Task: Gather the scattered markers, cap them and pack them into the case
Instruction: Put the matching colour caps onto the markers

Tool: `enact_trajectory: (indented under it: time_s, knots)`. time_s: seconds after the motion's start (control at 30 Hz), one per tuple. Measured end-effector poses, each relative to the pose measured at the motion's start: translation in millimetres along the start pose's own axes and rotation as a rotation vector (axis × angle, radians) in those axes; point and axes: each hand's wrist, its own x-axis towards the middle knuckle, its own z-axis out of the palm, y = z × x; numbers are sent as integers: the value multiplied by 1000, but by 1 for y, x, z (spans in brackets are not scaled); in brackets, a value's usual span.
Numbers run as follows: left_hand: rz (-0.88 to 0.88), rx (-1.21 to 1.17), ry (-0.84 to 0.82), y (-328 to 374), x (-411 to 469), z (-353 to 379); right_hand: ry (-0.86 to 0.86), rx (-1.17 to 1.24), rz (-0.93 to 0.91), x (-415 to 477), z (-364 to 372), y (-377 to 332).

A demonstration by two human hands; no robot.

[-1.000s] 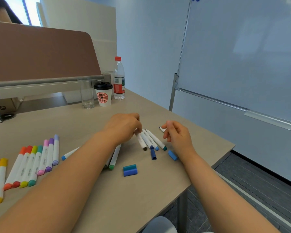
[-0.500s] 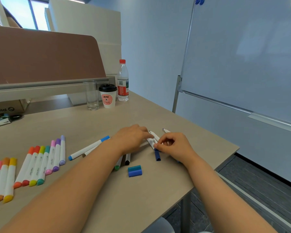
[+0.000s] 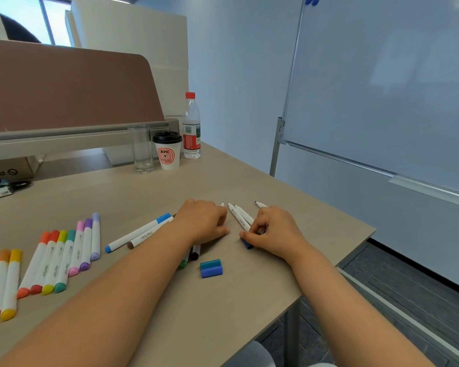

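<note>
Uncapped markers (image 3: 240,217) fan out near the right edge of the table (image 3: 249,300), the right hand (image 3: 276,231) pinching them. The left hand (image 3: 202,221) curls over others, grip unclear. A careless sweep could roll the loose caps (image 3: 210,268) off or ink the top.

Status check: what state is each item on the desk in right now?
uncapped markers, tips bare, right hand pinches them
loose caps, off, side by side
marker row, capped, lying flat
left hand, covers markers, grip hidden
water bottle, capped, upright
coffee cup, lidded
glass, empty
</note>
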Motion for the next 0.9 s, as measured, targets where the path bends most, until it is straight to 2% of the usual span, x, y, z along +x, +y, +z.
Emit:
enact_trajectory:
  time_s: [0.47, 0.57, 0.77, 0.9]
  knots:
    - [-229, -51, 69, -3, 7, 4, 20, -109, -117, 0, 3, -1]
    - [-228, -39, 169, -5, 8, 2, 126, 40, -81, 1, 3, 1]
    - [-121, -127, 344, -5, 6, 6, 308, 451, 111, 1, -1, 4]
    - [-130, -160, 361, -5, 5, 7, 345, 464, 120, 2, 0, 8]
